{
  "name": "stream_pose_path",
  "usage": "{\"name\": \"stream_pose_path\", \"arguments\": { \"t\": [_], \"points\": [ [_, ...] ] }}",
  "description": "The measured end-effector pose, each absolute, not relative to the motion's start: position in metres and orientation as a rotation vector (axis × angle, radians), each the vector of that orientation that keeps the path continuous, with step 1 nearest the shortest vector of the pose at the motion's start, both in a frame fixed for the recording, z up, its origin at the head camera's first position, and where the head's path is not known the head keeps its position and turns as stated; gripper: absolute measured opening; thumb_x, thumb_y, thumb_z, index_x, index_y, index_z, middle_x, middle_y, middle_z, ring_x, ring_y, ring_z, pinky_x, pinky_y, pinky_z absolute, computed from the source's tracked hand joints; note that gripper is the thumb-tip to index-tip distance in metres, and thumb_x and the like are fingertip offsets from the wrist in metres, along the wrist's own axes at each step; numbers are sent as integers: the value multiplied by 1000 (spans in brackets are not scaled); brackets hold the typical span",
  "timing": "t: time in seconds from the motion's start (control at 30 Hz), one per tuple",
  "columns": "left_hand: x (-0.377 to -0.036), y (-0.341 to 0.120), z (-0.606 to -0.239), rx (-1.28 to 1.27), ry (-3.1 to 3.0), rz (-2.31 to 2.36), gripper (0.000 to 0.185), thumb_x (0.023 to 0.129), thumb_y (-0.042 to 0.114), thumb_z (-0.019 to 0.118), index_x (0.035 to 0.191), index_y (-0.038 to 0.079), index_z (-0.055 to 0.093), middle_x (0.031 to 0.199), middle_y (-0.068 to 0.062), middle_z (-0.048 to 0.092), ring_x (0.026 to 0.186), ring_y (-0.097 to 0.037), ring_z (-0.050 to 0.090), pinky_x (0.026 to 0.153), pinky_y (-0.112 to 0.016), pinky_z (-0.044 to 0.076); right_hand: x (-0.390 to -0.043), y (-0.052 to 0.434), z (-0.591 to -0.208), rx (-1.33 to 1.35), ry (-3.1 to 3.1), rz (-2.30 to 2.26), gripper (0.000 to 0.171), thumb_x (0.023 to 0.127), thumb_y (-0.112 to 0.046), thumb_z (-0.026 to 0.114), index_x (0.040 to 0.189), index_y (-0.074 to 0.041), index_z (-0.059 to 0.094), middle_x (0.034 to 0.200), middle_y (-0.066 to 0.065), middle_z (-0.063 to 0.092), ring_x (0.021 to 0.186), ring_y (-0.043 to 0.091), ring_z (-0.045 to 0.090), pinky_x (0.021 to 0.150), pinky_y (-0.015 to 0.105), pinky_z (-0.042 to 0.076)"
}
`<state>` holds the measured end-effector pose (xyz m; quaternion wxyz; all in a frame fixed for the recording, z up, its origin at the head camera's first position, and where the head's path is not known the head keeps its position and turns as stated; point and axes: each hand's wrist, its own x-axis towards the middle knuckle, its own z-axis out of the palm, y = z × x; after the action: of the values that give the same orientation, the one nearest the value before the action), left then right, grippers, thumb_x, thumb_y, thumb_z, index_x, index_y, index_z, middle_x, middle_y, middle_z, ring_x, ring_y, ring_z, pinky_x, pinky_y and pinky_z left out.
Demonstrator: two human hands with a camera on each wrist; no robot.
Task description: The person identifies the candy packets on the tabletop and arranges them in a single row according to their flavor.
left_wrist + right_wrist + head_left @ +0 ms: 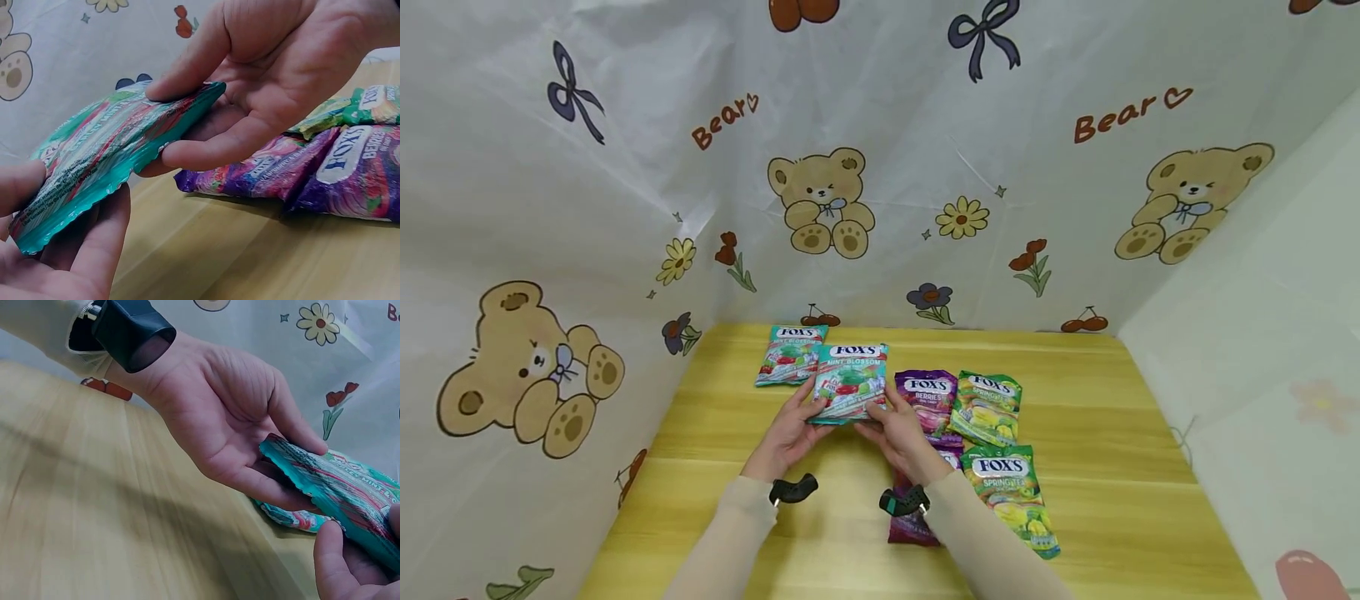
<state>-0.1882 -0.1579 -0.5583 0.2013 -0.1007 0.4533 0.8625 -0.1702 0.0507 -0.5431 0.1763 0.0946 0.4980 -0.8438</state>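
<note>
Both hands are holding one teal candy bag [850,393] just above the counter [1097,467], toward its back-left part. The left hand [786,435] is gripping the bag's lower left edge; in the left wrist view the thumb is lying on top and the fingers [103,234] are curling underneath, clamped on the crimped seam. The right hand [901,433] is pinching the bag's right side, thumb above and fingers [219,145] below, so both sets of fingers are closed on the same bag. The bag is sitting roughly level, face up, tilting slightly toward the person.

A second teal bag [791,354] is lying flat on the counter just behind and to the left of the held one, its near corner overlapped by it in the head view. To the right, a purple berries bag [927,398] is lying flat, just beside the right hand. Another purple bag [913,525] is lying nearer the person, mostly hidden under the right forearm. Two green bags are resting further right: one green bag [987,407] touching the purple berries bag's side, and a nearer green bag [1013,493] below it.

Each wrist is wearing a dark camera mount [793,490]. Sleeves are pale beige. A bear-print sheet [820,200] is walling in the counter on three sides.
</note>
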Motion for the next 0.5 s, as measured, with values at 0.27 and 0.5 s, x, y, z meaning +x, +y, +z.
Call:
{"name": "stream_pose_path", "arguments": {
  "t": [0.27, 0.5],
  "points": [
    [-207, -156, -562, -338, 1196, 2451, 60, 111, 11, 44, 165, 16, 20, 163, -17, 36, 116, -15, 67, 94, -31, 60, -188, 44, -545, 338, 1406, -2395, 65, 108, -5, 51, 165, -22, 26, 144, 23, 59, 102, 19, 73, 86, 33, 64],
    [-223, -154, -564, -353, 1131, 2488, 59, 112, 15, 41, 166, 22, 19, 166, -12, 36, 119, -13, 65, 96, -29, 58, -209, 41, -546, 400, 1378, -2400, 65, 108, -6, 50, 165, -24, 25, 142, 22, 59, 95, 18, 73, 82, 31, 64]
  ]
}}
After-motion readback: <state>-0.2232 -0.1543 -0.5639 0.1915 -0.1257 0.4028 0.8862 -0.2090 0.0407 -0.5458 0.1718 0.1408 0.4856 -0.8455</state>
